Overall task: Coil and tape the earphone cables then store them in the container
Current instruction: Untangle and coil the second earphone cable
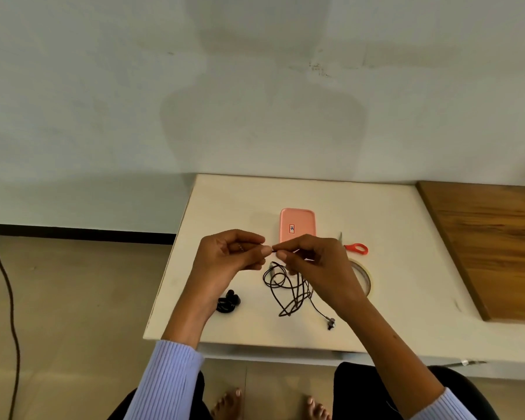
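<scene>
A dark earphone cable (288, 287) hangs in loose loops from my hands down to the white table (225, 201), its earbud (331, 322) lying near the front edge. My left hand (231, 256) and my right hand (312, 262) pinch the cable's upper end between fingertips, close together above the table. A second black earphone (228, 302) lies coiled in a small bundle below my left wrist. The pink container (297, 224) lies behind my hands. A tape roll (365, 278) sits partly hidden under my right hand.
Red-handled scissors (355, 247) lie right of the container. A wooden board (491, 247) covers the table's right side. A dark cord (6, 283) trails over the floor at left. My bare feet (228, 403) show under the table's front edge.
</scene>
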Motion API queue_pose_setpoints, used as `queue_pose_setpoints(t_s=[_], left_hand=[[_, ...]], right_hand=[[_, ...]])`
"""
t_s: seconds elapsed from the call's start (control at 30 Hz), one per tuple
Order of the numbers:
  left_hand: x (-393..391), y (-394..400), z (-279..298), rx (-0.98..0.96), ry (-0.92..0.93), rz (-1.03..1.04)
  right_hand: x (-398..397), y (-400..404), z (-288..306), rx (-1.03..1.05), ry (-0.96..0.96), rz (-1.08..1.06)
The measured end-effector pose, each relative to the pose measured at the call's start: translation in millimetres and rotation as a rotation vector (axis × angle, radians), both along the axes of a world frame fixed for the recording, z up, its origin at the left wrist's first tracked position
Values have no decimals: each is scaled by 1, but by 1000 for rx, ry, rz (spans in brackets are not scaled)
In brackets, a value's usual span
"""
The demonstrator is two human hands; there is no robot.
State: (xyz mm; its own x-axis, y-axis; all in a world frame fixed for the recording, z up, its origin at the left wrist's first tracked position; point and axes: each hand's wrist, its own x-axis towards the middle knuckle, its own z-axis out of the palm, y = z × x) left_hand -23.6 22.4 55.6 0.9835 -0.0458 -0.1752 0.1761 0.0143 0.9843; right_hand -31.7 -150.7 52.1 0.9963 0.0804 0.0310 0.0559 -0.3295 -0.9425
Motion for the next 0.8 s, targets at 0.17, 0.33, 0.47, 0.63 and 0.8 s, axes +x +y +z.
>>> queue_pose_setpoints(t_s=[0.17,0.33,0.47,0.63,0.8], left_hand=[[-4,0,0,-60,38,5],[-3,2,1,-48,42,22],[-2,14,0,-26,55,52],[-2,27,-5,-2,59,94],[-1,31,-9,-28,67,189]], right_hand=[[0,-1,-3,-1,21,-4],[1,4,-1,-120,-73,9],[4,-12,1,-196,-27,4],[6,-27,-2,-242,6,-14],[7,-36,-3,-265,6,-50]])
